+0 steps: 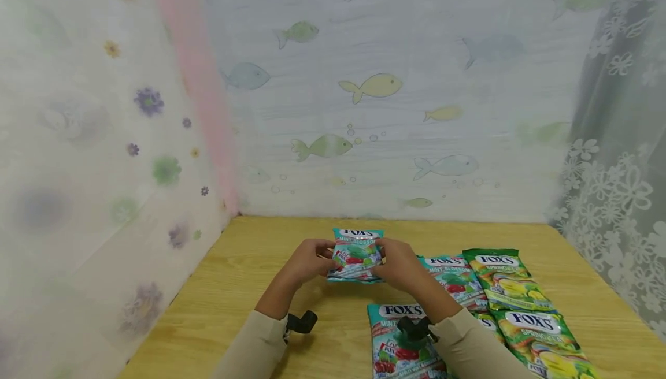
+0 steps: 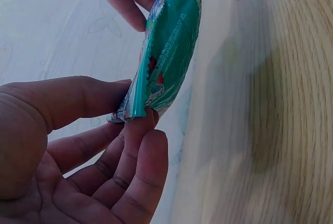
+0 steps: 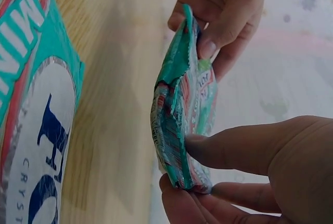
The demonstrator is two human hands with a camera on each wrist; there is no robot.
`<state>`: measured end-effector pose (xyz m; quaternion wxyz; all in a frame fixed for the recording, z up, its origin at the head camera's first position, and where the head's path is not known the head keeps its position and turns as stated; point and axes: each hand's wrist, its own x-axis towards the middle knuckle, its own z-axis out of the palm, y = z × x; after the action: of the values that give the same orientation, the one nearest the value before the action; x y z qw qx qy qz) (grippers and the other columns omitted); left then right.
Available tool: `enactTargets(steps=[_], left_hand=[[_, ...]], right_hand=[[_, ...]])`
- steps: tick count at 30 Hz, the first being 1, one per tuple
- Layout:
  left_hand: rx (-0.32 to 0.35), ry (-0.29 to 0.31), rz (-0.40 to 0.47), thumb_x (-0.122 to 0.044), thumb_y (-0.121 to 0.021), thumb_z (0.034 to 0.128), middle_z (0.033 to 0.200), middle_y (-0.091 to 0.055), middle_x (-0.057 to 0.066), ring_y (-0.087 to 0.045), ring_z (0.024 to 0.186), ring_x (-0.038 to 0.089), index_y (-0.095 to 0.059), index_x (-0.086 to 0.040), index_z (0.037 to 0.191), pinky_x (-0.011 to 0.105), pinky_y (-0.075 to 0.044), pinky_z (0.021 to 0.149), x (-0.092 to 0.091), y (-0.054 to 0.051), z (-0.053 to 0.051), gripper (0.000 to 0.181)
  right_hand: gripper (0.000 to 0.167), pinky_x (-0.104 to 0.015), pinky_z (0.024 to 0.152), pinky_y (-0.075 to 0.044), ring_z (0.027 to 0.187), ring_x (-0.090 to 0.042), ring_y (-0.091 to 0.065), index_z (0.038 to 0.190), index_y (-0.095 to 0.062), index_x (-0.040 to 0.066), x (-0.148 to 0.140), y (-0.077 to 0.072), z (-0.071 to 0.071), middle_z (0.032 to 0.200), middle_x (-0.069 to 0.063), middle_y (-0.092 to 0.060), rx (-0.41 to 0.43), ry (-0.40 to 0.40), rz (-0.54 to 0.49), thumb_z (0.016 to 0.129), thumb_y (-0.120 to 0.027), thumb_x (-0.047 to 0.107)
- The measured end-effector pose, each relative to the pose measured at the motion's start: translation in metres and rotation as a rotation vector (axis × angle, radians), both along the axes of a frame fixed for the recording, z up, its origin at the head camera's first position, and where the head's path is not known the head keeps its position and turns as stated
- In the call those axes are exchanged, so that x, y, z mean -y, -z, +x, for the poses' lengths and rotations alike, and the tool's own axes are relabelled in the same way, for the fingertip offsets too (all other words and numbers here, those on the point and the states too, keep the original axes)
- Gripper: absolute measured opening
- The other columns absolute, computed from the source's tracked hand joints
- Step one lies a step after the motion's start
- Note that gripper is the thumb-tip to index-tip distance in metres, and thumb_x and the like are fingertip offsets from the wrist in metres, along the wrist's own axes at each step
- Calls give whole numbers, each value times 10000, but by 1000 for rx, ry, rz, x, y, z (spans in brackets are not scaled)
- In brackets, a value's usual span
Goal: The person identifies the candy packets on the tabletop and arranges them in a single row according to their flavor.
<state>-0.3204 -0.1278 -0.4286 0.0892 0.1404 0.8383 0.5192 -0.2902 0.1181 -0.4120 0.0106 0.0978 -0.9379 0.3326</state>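
Observation:
Both hands hold up one teal Fox's Mint Blossom bag [image 1: 356, 256] above the table, its printed front toward the head camera. The left hand [image 1: 308, 263] pinches its left edge between thumb and fingers; in the left wrist view the bag [image 2: 174, 42] stands nearly edge-on, with the left hand [image 2: 88, 156] at one end. On the other side the right hand [image 1: 400, 264] pinches the right edge. The right wrist view has the right hand [image 3: 250, 167] gripping the bag [image 3: 179, 104] at its lower end, thumb on one face and fingers behind.
Two teal Mint Blossom bags, one nearer [image 1: 387, 344] and one farther back [image 1: 452, 278], lie on the wooden table [image 1: 208, 309]. Green-and-yellow Springtea bags [image 1: 507, 281] lie at the right, partly under the right forearm. Patterned cloth walls stand behind and at the left, a lacy curtain [image 1: 619, 182] at the right.

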Motion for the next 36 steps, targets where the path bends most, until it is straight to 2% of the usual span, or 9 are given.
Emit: enactTargets(steps=[5, 10, 17, 25, 30, 36], left_hand=[[-4, -27, -8, -161, -779, 920, 1193, -659, 158, -682, 929, 205, -606, -36, 1432, 381, -639, 764, 5, 2, -2, 555], [-8, -55, -5, -174, -775, 927, 1174, -658, 146, -671, 927, 201, -617, -44, 1422, 387, -635, 759, 11, 0, -3, 535], [-18, -93, 8, -201, -775, 935, 1147, -689, 123, -690, 875, 185, -657, -61, 1380, 387, -634, 746, 18, -2, -8, 482], [-15, -150, 28, -195, -791, 920, 1155, -713, 120, -695, 935, 199, -685, -62, 1343, 351, -631, 730, 29, -4, -12, 456], [-22, -171, 34, -167, -786, 918, 1106, -731, 110, -700, 897, 199, -709, -64, 1309, 345, -630, 710, 37, -6, -15, 411], [-34, -182, 47, -162, -752, 946, 1087, -740, 105, -704, 855, 194, -707, -69, 1316, 331, -619, 715, 47, -7, -18, 385]], right_hand=[[621, -331, 690, -579, 813, -161, -633, 1423, -608, 55, 5, 2, -2, 1117, -101, -725, -18, -5, -2, 861, -845, 170], [600, -348, 730, -597, 857, -164, -645, 1411, -618, 53, 11, 1, -3, 1124, -98, -721, -31, -26, -5, 868, -842, 178], [534, -316, 653, -558, 791, -156, -628, 1377, -645, 54, 18, -1, -6, 1109, -99, -705, -45, -52, -36, 885, -825, 161], [536, -329, 699, -581, 850, -162, -664, 1381, -641, 40, 29, -4, -10, 1131, -113, -719, -92, -75, -58, 890, -823, 156], [514, -309, 675, -569, 842, -159, -669, 1374, -646, 43, 37, -2, -15, 1135, -115, -718, -106, -90, -82, 898, -811, 143], [558, -308, 677, -597, 913, -202, -724, 1434, -594, 38, 47, 0, -18, 1194, -142, -702, -101, -105, -128, 916, -786, 117]])
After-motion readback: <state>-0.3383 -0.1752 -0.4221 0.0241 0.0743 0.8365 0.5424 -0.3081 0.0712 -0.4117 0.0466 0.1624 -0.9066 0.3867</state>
